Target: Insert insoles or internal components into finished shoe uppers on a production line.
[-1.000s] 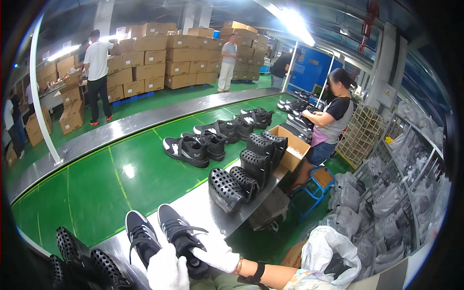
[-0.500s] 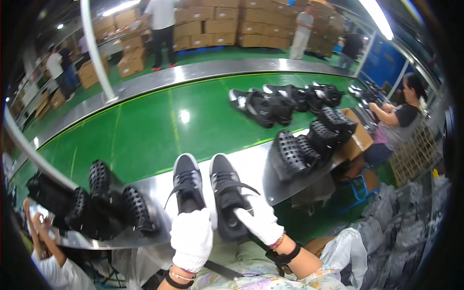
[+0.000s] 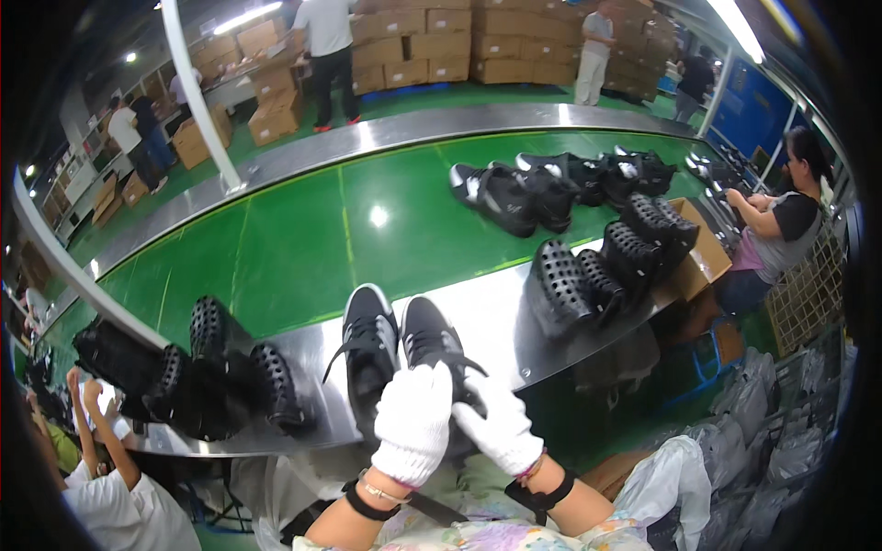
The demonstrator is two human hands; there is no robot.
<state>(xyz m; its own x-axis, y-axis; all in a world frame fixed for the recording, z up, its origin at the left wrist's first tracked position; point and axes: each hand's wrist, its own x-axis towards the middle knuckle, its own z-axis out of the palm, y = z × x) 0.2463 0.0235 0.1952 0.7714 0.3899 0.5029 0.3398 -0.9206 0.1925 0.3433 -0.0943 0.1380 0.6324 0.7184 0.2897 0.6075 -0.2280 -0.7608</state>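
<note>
A pair of black sneakers with pale sole edges stands side by side on the metal ledge, toes pointing away from me. My left hand (image 3: 415, 427), in a white knit glove, lies over the opening of the right sneaker (image 3: 428, 323), fingers pressed together near its tongue and laces. Gloved too, my right hand (image 3: 501, 430) grips that sneaker's right side at the collar. Both hands cover most of its heel and opening. The left sneaker (image 3: 369, 317) stands untouched beside it, a loose lace end hanging to its left.
Black perforated shoe-shaped pieces stand left (image 3: 209, 335) and right (image 3: 562, 280) on the ledge (image 3: 501, 317). Several black shoes (image 3: 501, 197) rest on the green belt (image 3: 294, 243). An open carton (image 3: 706, 253) is at right, near a seated co-worker (image 3: 781, 220). Another person's raised arms (image 3: 96, 418) show at left.
My left hand has moved right, from the left sneaker's opening onto the right sneaker. My right hand stays at the right sneaker. The whole view has shifted slightly.
</note>
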